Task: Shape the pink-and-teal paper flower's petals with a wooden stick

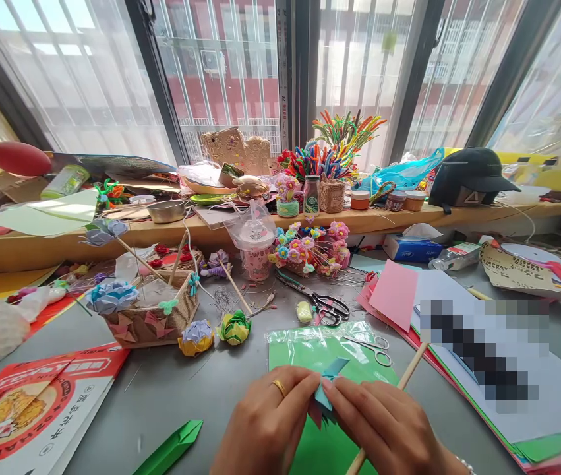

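On our left, gray tabletop (156,389) shows between the red-and-white bag (62,396) and our left hand (270,422), with a folded green strip (171,448) lying there; room is tighter on our right, where a wooden stick (413,365) and the paper stack (557,409) come close to our right hand (391,422), and small scissors (382,349) lie ahead on the green packet (280,346). We pinch the light-blue folded paper (328,390) between both hands' fingertips above that packet, one end pointing forward past them.
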### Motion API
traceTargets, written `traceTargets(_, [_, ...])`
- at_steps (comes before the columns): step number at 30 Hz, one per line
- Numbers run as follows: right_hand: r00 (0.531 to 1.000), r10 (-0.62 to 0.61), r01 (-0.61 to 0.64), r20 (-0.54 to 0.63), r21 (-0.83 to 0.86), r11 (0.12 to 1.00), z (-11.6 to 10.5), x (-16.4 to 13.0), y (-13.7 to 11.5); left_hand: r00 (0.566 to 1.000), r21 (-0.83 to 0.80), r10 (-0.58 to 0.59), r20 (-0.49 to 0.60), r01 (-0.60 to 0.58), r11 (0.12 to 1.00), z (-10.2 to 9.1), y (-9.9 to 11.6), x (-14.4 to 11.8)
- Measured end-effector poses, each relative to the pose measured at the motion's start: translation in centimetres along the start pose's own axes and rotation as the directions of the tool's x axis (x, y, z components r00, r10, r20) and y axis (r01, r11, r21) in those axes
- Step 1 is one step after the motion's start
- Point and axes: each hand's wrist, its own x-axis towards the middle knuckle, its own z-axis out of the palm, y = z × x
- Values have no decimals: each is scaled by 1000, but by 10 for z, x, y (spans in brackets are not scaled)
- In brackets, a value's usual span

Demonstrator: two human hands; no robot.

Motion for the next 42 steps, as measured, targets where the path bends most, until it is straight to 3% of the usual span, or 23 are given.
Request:
traceTargets(6, [1000,6,-6,0,23,1000,-1,0,-2,992,43,106,-76,-103,994,-5,5,5])
traceTargets(11, [997,-14,15,-78,11,1000,0,-3,-3,978,147,156,-136,-136,980,-4,9,7])
traceTargets(15, [998,66,-65,-8,71,995,-5,-1,0,960,270,208,-187,-153,950,-3,8,4])
traceTargets(18, [996,86,-82,-35,92,992,-6,1,5,956,349,233,-180,-159,923,-4,6,1])
traceTargets(22, [997,80,-82,17,107,991,-4,-1,10,955,407,259,-147,-180,895,0,2,-2])
traceTargets(23, [997,71,-75,32,112,991,-3,-2,10,923,412,317,-220,-206,887,1,1,-3])
traceTargets(32, [999,14,-17,51,52,999,-13,0,7,929,356,293,-226,-201,913,8,3,-7])
traceTargets(37, [994,38,-44,107,55,998,-17,1,4,968,172,154,-200,-120,978,3,5,-1])
traceTargets(42, [997,-13,11,70,17,1000,-10,3,4,982,244,152,-109,-122,962,2,4,-5])
